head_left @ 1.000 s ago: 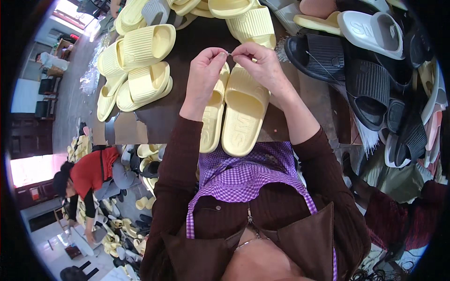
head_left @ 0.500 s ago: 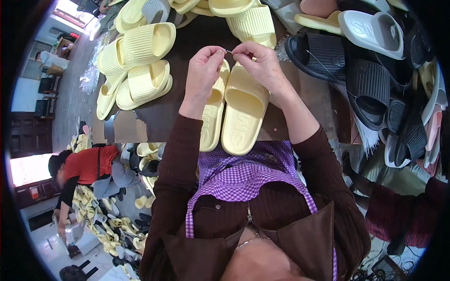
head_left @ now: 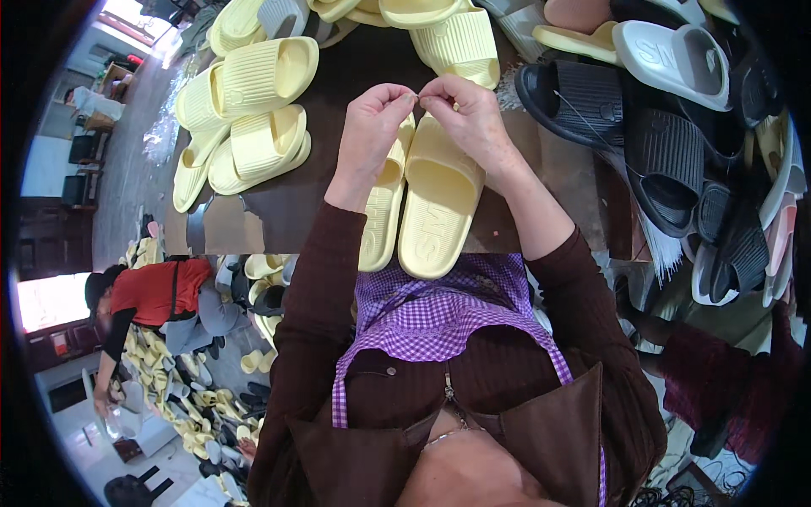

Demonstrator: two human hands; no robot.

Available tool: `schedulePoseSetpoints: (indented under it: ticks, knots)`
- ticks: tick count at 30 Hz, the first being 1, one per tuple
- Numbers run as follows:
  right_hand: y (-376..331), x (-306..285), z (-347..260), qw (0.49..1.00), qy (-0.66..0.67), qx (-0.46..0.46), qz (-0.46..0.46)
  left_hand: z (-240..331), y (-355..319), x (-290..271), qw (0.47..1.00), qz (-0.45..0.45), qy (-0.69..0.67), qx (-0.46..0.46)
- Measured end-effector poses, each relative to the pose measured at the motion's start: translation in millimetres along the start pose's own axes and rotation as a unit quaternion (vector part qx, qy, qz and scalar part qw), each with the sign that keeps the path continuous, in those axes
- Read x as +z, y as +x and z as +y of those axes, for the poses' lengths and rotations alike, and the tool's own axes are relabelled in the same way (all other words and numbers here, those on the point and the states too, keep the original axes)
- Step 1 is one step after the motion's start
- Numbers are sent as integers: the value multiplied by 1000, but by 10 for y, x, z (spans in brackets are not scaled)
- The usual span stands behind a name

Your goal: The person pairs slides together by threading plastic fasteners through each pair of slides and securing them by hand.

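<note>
My left hand [head_left: 374,139] and my right hand [head_left: 467,118] are raised close together over the table, thumbs and forefingers pinched, fingertips almost meeting. Whatever they pinch is too small and too covered to make out. Just below them lies a pair of pale yellow slide sandals, toes away from me. The right-hand slide [head_left: 439,194] shows most of its ribbed strap and footbed. The left-hand slide [head_left: 381,215] is partly behind my left hand and wrist. Their heels reach out over the near table edge, above my purple checked apron [head_left: 422,317].
More yellow slides [head_left: 262,78] are stacked at the left of the dark table [head_left: 338,72]. Black slides [head_left: 663,160] with thin white strands, a white slide [head_left: 672,59] and others crowd the right. At lower left, a person in red [head_left: 160,291] bends beside a floor heap of slides [head_left: 182,389].
My fingertips have drawn closer together, and the short dark thing seen between them is now mostly covered. The slides stay in place. The person in red has shifted their arm slightly.
</note>
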State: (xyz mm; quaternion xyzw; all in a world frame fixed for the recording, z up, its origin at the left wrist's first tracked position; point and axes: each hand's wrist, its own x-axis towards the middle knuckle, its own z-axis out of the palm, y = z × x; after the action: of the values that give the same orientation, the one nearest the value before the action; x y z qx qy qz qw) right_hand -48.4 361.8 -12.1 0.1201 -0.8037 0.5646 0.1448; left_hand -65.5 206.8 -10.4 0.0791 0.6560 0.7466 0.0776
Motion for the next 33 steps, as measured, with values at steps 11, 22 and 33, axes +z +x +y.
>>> schedulePoseSetpoints:
  ticks: [11,22,33]
  knots:
    - [-4,-161,-105,973,-145,-145,105,70,-123,-104,988,69,53,131]
    - [-1717,-602,-337,967,-24,148,-206,-354,-1452,-778,943,85,321,-29]
    - [-1770,-298,-494,825,374,419,61,-315,-1456,-321,992,21,-72,-98]
